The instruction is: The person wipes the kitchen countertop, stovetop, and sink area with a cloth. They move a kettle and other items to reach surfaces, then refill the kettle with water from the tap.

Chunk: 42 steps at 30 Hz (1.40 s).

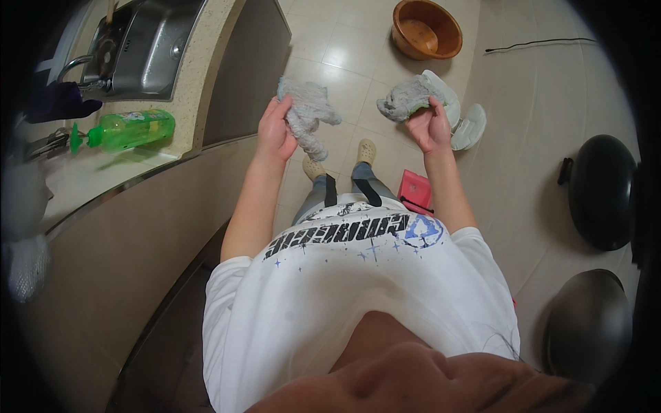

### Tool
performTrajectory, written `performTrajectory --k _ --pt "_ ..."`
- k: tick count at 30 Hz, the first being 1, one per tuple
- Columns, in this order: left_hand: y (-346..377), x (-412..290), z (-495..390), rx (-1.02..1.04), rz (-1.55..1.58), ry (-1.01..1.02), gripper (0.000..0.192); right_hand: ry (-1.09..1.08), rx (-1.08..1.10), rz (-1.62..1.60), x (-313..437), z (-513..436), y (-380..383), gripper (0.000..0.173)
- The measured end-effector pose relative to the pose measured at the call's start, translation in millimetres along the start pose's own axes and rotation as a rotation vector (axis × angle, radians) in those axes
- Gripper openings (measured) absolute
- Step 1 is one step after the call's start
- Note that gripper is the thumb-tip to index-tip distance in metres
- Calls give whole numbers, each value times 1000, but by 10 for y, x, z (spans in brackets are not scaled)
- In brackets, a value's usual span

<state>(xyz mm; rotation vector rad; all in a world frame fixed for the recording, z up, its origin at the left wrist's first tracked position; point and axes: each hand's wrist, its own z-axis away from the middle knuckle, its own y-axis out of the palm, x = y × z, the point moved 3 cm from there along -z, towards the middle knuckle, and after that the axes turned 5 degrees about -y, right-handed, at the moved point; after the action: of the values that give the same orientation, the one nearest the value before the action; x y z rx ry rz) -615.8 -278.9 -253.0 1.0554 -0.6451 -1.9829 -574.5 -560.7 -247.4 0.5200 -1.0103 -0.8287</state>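
My left hand [276, 129] grips a crumpled light grey cloth [310, 111], which hangs down past the fingers with a pale blue edge near the top. In my right hand [431, 126] is a second grey cloth [405, 98], bunched up and fluffy, with a green edge by the fingertips. Both hands are raised apart in front of my body, above the tiled floor. On the countertop to the left, a green pump bottle [137, 130] lies on its side, beside a steel sink [155, 49] with a curved faucet [77, 64].
An orange-brown plastic basin [426, 31] stands on the floor ahead. White plastic items [470, 126] lie behind my right hand, and a red dustpan-like object [414, 190] is near my legs. Dark pans [601, 193] hang on the right wall. The counter edge [188, 124] runs along the left.
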Motion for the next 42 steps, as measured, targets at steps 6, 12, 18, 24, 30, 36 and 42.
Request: performTrajectory --k 6,12,18,24,30,36,42 --pt "-163 147 -241 207 154 -91 27 205 324 -219 -14 212 113 51" --pt "100 671 -354 382 274 -393 44 374 379 -152 -301 300 71 46" --pt "171 743 -30 359 55 -292 47 270 221 343 -346 389 -94 33" --pt "-35 664 -162 252 -231 -225 36 179 154 768 -210 210 -305 36" --pt "78 354 -57 159 -345 30 32 -3 -63 847 7 137 -486 39" --pt "825 678 548 579 -1493 515 40 448 387 52 -581 263 -469 41" --pt "697 539 750 824 -1262 193 37 215 255 207 -411 194 -497 40"
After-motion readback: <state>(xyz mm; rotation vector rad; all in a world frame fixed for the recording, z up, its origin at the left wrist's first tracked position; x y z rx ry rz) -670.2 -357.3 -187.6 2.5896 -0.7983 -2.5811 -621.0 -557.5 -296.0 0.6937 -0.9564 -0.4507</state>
